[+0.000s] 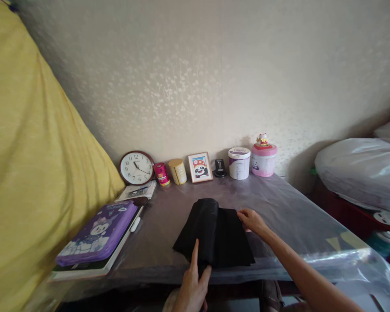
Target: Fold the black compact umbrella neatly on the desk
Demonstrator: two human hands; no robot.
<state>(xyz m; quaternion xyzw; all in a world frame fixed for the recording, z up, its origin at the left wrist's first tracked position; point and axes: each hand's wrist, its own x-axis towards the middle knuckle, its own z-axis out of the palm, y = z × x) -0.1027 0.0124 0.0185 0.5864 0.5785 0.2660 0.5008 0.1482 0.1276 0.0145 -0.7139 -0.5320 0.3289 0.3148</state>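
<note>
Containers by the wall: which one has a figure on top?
The pink tub, rightmost; the white tub, gold can and red can carry nothing.

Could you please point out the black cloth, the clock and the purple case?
black cloth point(227, 238), head view, on its flat right half.
clock point(136, 168), head view, on its white face.
purple case point(99, 232), head view, on its printed lid.

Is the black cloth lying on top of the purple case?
No, the black cloth lies on the table, apart from the purple case.
</note>
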